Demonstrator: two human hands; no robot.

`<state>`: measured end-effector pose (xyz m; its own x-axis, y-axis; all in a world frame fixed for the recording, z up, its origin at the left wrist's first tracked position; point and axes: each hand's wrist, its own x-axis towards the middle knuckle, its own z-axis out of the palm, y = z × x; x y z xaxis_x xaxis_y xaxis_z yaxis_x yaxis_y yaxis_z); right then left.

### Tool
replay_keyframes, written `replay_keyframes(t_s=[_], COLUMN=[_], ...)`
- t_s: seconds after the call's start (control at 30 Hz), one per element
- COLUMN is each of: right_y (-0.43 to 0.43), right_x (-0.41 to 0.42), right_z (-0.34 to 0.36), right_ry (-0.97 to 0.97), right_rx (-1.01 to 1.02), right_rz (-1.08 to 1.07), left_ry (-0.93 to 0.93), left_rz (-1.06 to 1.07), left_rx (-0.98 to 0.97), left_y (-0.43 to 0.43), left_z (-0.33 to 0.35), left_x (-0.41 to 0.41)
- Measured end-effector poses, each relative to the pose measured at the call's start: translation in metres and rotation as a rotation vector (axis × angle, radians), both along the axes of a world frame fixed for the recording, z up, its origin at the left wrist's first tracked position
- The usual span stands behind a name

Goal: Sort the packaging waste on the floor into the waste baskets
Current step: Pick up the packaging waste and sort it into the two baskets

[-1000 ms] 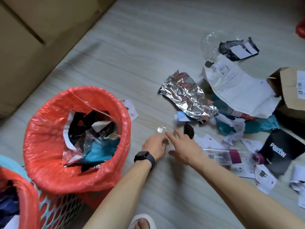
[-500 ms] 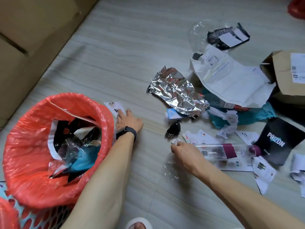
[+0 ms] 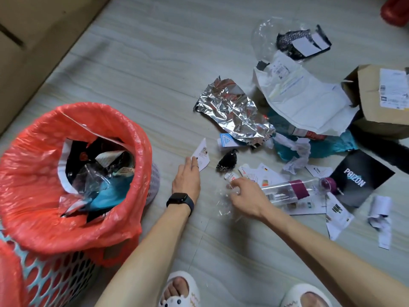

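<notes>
A waste basket lined with a red bag [image 3: 138,138] stands at the left, with plastic and paper scraps inside. My left hand [image 3: 187,181], wearing a black watch, pinches a small white card [image 3: 203,156] just right of the basket. My right hand [image 3: 245,196] is closed on a crumpled piece of clear plastic film [image 3: 222,204] near the floor. Around the hands lie a black crumpled wrapper [image 3: 228,162], silver foil [image 3: 234,114], a clear bottle with a purple band [image 3: 294,191], paper slips, a white mailer [image 3: 305,100] and a black Poizon bag [image 3: 358,178].
A second red-lined basket [image 3: 8,275] shows at the bottom left corner. A cardboard box [image 3: 371,91] sits at the right, and a large cardboard panel [image 3: 33,41] lies at the top left. My feet in white slippers [image 3: 179,291] are at the bottom edge. A teal bag [image 3: 327,148] lies under the mailer.
My left hand went to the card beside the basket, took it and carried it right toward the black wrapper. My right hand stayed by the bottle with the clear film.
</notes>
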<state>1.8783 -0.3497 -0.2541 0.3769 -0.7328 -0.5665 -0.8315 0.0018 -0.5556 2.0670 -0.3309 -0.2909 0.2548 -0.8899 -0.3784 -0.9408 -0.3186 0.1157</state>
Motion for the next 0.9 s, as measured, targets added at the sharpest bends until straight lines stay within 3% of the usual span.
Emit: replay_keyframes(t_s=[0.1,0.27,0.43,0.73,0.9], right_y=[0.008,0.03,0.043,0.028,-0.009], right_x=[-0.008,-0.024,-0.03,-0.032,-0.017], right_z=[0.005,0.008,0.011,0.027,0.027], right_ry=[0.007,0.07,0.127,0.017,-0.048], right_rx=[0.069,-0.012,-0.036,-0.153,-0.187], right_rz=[-0.042,0.095,0.19,0.034,-0.121], left_ry=[-0.03,-0.152,-0.119,0.25,0.221], left_rz=[-0.052,-0.192,-0.202,0.273,0.256], left_rx=[0.023,0.057,0.093,0.034,0.085], left_y=[0.004,0.02,0.025,0.016,0.007], left_z=[0.004,0.011,0.021,0.035,0.039], left_x=[0.003,0.0,-0.001,-0.007,-0.011])
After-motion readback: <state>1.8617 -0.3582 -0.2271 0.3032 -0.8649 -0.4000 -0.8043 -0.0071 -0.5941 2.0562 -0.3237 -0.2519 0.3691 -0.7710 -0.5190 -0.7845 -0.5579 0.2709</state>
